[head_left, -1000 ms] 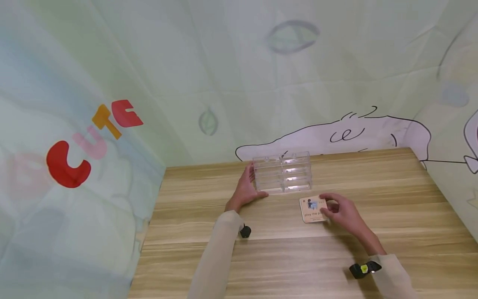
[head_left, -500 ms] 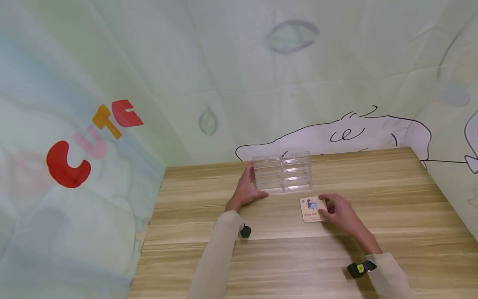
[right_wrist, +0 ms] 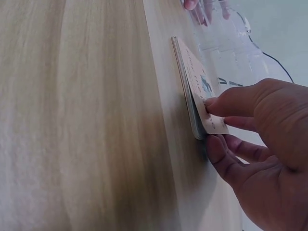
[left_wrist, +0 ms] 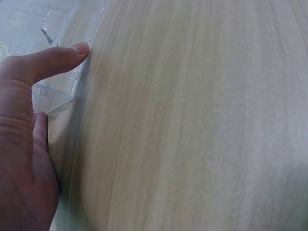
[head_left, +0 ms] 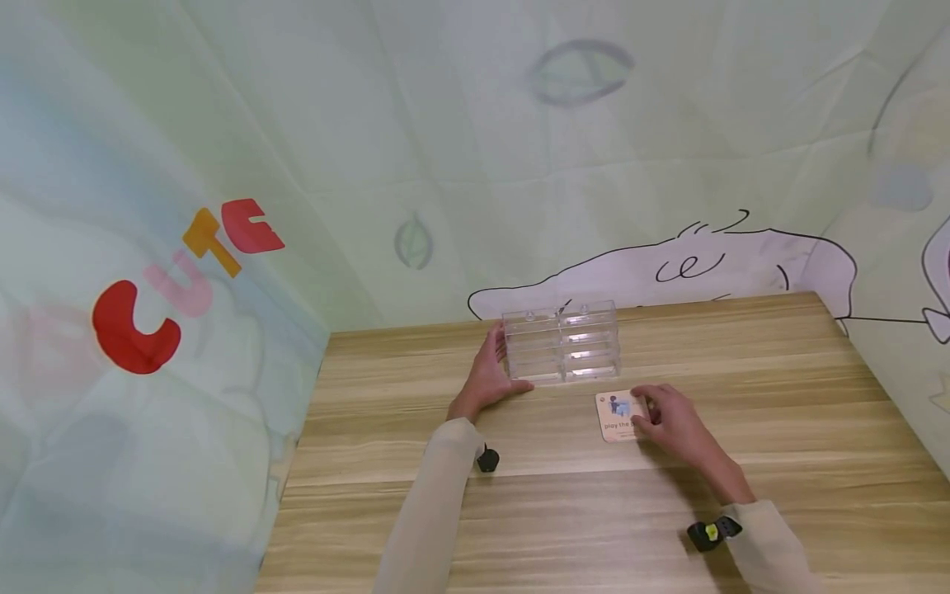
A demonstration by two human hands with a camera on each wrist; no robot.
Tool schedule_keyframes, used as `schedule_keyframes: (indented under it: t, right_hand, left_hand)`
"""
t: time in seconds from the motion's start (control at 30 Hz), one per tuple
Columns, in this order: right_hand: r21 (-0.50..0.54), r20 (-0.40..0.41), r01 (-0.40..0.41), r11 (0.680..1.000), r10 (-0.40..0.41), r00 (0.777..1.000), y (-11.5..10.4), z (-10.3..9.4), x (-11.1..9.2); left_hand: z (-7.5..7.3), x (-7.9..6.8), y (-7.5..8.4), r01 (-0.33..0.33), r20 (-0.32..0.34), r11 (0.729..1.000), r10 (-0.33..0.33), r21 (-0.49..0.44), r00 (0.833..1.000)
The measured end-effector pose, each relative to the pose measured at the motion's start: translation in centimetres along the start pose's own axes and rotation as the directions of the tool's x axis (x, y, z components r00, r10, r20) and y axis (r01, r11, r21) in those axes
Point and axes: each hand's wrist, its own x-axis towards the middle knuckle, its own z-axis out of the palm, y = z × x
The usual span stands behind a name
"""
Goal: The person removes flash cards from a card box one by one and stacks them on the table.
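Note:
A clear plastic rack [head_left: 562,343] with two columns of slots stands near the back edge of the table. My left hand [head_left: 490,373] grips its left side, thumb along the front and fingers beside it; in the left wrist view the thumb [left_wrist: 67,57] lies over the rack's edge. In front of the rack's right part is a small stack of square picture cards [head_left: 618,419], the top one printed "play the p…". My right hand [head_left: 671,421] pinches the stack's right edge. The right wrist view shows the top card [right_wrist: 211,108] lifted at that side, a gap beneath it.
The wooden table [head_left: 564,520] reaches back to a printed cloth backdrop [head_left: 475,165]. The backdrop's left side carries the letters "CUTE" [head_left: 215,239]. A dark wrist device [head_left: 714,534] sits on my right wrist.
My right hand has shifted slightly left over the cards' right edge. The left hand and the rack have stayed in place.

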Motion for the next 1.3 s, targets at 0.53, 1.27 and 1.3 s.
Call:
schedule_keyframes:
  t: [0.53,1.27,1.3]
  right_hand:
    - [-0.059,0.062,-0.036,0.998,0.04,0.997,-0.9,-0.3,0.3]
    - [-0.072,0.072,-0.015,0.997,0.02,0.997,0.0,0.0,0.3]
    - [-0.073,0.07,-0.01,0.997,0.015,0.997,0.0,0.0,0.3]
  left_hand:
    - [0.1,0.1,-0.2,0.001,0.0,1.0,-0.001,-0.003,1.0]
    - [0.1,-0.1,-0.2,-0.017,-0.008,1.0,0.017,0.002,1.0]
    - [0.1,0.0,-0.2,-0.023,-0.009,1.0,0.024,0.002,1.0]
